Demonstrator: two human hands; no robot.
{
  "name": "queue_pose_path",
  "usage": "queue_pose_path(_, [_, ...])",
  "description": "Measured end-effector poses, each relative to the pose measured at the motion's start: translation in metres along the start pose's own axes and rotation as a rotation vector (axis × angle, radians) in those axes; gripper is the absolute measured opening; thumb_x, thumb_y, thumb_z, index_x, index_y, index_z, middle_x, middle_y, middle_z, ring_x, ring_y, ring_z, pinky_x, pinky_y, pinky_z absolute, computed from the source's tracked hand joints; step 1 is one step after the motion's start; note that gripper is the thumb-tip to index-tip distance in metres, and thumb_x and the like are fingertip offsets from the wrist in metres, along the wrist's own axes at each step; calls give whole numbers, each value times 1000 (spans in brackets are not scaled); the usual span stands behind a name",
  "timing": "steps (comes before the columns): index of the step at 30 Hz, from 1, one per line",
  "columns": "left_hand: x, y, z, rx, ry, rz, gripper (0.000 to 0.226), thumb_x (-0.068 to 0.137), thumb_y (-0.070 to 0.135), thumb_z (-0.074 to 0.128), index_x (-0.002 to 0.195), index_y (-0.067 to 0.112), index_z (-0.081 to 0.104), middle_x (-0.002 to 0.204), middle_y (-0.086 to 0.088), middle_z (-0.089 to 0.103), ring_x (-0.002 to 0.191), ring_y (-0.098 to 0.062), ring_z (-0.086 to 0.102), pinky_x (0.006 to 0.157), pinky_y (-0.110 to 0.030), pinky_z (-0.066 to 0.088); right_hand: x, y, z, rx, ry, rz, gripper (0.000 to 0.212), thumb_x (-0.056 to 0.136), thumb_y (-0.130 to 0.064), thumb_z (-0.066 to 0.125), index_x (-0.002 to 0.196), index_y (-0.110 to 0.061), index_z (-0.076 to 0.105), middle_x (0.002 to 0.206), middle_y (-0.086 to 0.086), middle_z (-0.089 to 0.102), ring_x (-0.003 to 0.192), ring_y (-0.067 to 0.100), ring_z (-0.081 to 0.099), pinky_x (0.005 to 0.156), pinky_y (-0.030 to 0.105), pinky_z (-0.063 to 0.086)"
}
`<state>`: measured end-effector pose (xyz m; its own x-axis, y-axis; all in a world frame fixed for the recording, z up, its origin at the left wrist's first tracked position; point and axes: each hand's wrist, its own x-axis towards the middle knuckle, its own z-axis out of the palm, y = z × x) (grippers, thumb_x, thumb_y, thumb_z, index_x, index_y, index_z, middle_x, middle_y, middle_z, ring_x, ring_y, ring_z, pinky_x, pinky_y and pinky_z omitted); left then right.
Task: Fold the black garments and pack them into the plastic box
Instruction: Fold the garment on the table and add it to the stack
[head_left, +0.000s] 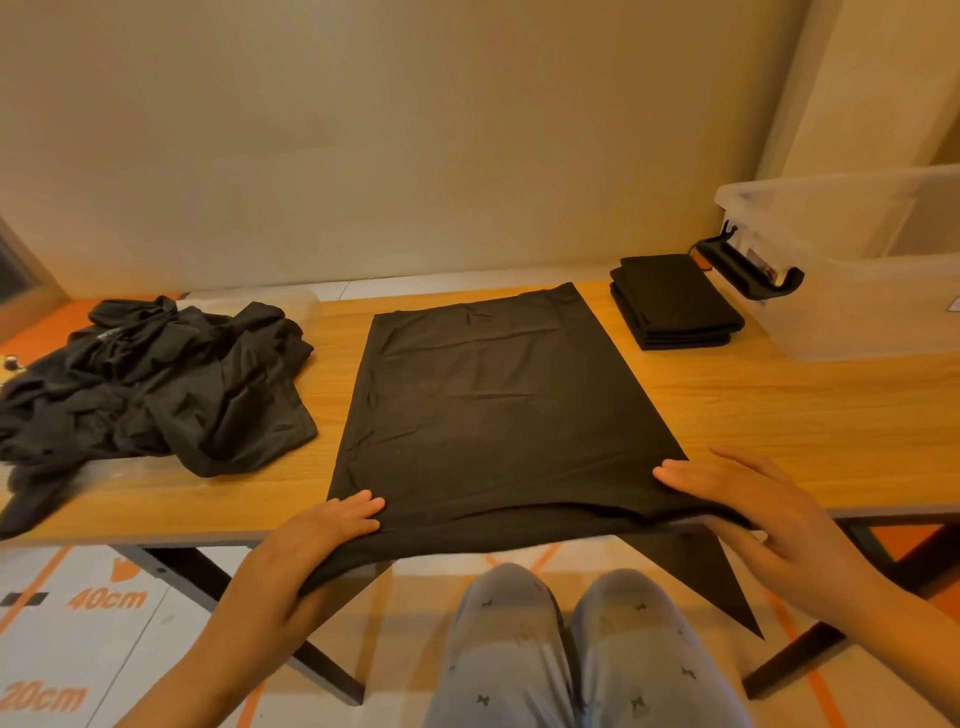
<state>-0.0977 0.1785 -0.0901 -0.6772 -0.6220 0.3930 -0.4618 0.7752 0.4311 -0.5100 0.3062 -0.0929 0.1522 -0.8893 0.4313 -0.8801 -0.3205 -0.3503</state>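
A black garment (498, 410) lies spread flat in the middle of the wooden table (810, 415), its near edge hanging over the front. My left hand (311, 540) grips the near left corner, fingers on top. My right hand (753, 504) rests on the near right corner with straight fingers. A pointed flap of the cloth hangs below the table by my right wrist. A crumpled heap of black garments (150, 374) sits at the left. A neat stack of folded black garments (675, 301) lies at the back right, beside the clear plastic box (878, 312).
The box has a black latch handle (748, 270) facing the folded stack. A wall runs close behind the table. My knees (571, 649) are under the front edge, above a floor marked with distance labels.
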Motion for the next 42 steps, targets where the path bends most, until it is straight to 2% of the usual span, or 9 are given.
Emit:
queue_pose_path(6, [6,17,-17,-115,47,-218,40,87,39,41,120,60,51,114,29,62,109,6,57,90,-18,49,9,-24,-18,389,46,168,35,92,-51,43,125,-49,54,128,-27,57,130,-1,44,112,19,27])
queue_pose_path(11, [13,37,-24,-256,118,-304,71,95,-2,46,100,68,58,100,30,65,102,8,58,86,-5,43,15,-42,-29,582,84,248,46,68,-82,51,100,-53,67,94,-17,71,96,1,62,80,9,45])
queue_pose_path(14, [11,44,-26,-309,137,-338,70,94,-3,45,92,65,61,94,24,67,99,4,60,81,-14,45,15,-51,-34,653,63,266,18,84,-49,54,91,-47,71,86,-11,72,88,3,64,74,10,46])
queue_pose_path(17, [6,48,-29,-364,167,-363,68,94,-5,45,88,60,65,90,20,69,96,1,62,81,-10,46,9,-56,-37,690,23,279,29,84,-21,51,86,-39,74,83,-3,72,85,7,66,74,13,48])
queue_pose_path(22, [8,60,-35,-428,181,-427,72,93,-6,45,73,59,68,79,20,69,89,6,61,75,-2,44,6,-56,-43,700,-19,323,19,82,-52,59,88,-42,74,85,-1,72,88,10,65,77,23,51])
queue_pose_path(24, [15,62,-41,-477,217,-490,66,92,-2,46,65,52,71,71,23,68,80,11,61,72,-5,47,14,-54,-46,699,-22,334,44,69,-75,60,90,-39,74,88,2,73,90,12,66,77,25,53])
queue_pose_path(31, [105,0,-70,-624,119,-560,22,94,13,51,93,15,73,89,-4,72,93,-20,67,76,-25,51,115,-42,-69,763,39,481,22,83,-42,64,92,-26,74,88,-6,73,84,4,67,65,18,52])
queue_pose_path(38, [232,-91,-37,-413,-170,-811,19,100,21,48,97,8,62,97,-8,66,84,-16,61,69,-24,46,239,57,1,50,-125,800,25,97,-24,52,120,-18,61,115,5,62,100,21,60,84,33,50])
queue_pose_path(42, [241,-114,-16,-270,-141,-789,25,99,23,50,87,7,64,88,-3,67,79,-15,62,68,-25,46,245,68,30,-223,-144,803,25,99,-21,44,122,-18,54,112,6,61,97,23,58,73,32,48])
